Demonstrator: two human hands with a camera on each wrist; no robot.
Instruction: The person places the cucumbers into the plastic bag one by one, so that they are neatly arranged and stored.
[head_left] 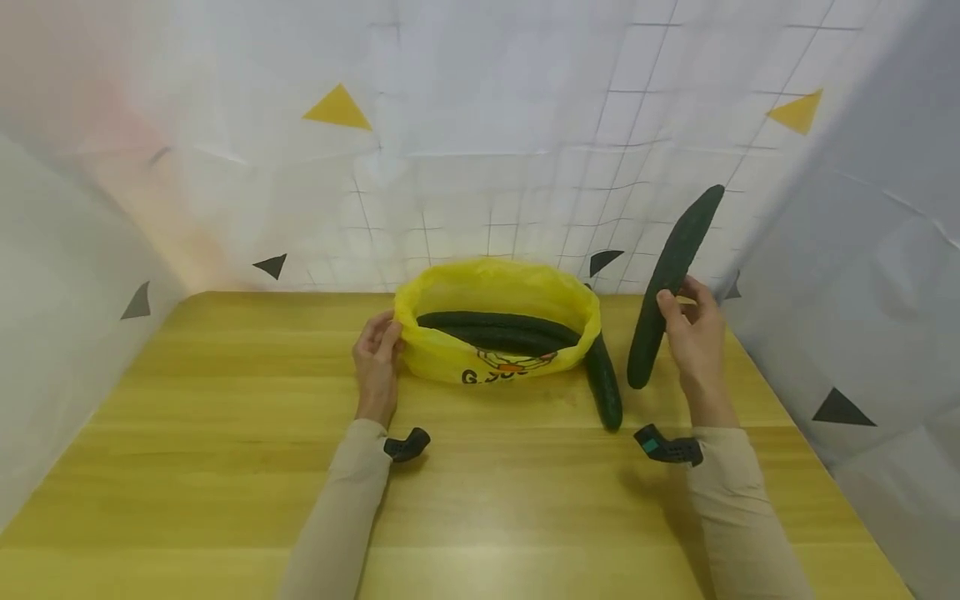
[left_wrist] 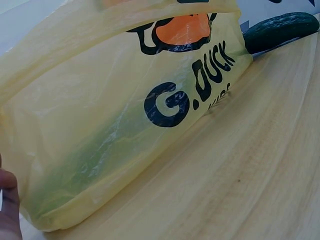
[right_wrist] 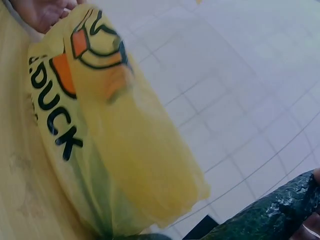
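A yellow plastic bag (head_left: pixel 431 360) with black "G.DUCK" lettering lies on the table, its mouth spread wide. My left hand (head_left: pixel 377 362) pinches the bag's left rim. Dark green cucumbers (head_left: pixel 498 333) lie lengthwise inside, and one shows faintly through the plastic in the left wrist view. Raised to the right of the bag, a long cucumber (head_left: pixel 678 246) is gripped around its middle by my right hand (head_left: pixel 697 333), tilted with its top end to the right. Another cucumber (head_left: pixel 604 387) rests on the table against the bag's right side, its far end hidden behind the bag.
The wooden table (head_left: pixel 225 467) reaches back to a white sheet wall (head_left: pixel 480 125) with grid lines and yellow and black triangles. Similar sheets stand at the left and right. A black wrist device (head_left: pixel 407 446) sits on the left wrist, another (head_left: pixel 667 447) on the right.
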